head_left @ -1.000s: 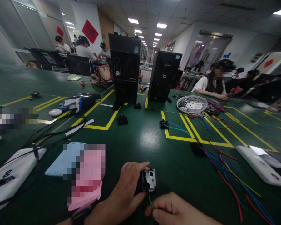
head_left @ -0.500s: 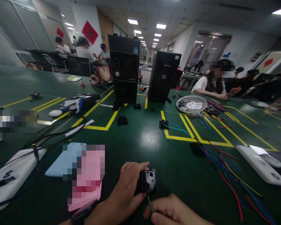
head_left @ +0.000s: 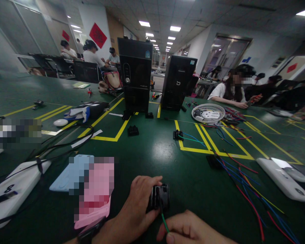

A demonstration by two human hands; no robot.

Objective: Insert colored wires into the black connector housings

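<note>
Near the front of the green table, my left hand (head_left: pixel 144 196) grips a small black plastic block (head_left: pixel 163 197) from its left side, fingers over the far edge and thumb at the near edge. A green wire (head_left: pixel 164 221) with a dark upper end runs to the block's face; whether its tip is seated in the block cannot be made out. My right hand (head_left: pixel 184 227) pinches that wire between thumb and forefinger, just below the block. A dark band sits on my left wrist.
Pink (head_left: pixel 99 189) and light blue (head_left: pixel 71 176) cases lie left, beside a white power bank (head_left: pixel 17 189). Loose coloured wires (head_left: pixel 254 193) spread right. Similar black blocks (head_left: pixel 133 130) lie ahead. Two computer towers (head_left: pixel 134 74) and a white basket (head_left: pixel 208 113) stand farther back; a person (head_left: pixel 234 88) sits right.
The block has tilted slightly, so its face no longer shines brightly. My right hand stays pinched on the green wire, nearly in the same place.
</note>
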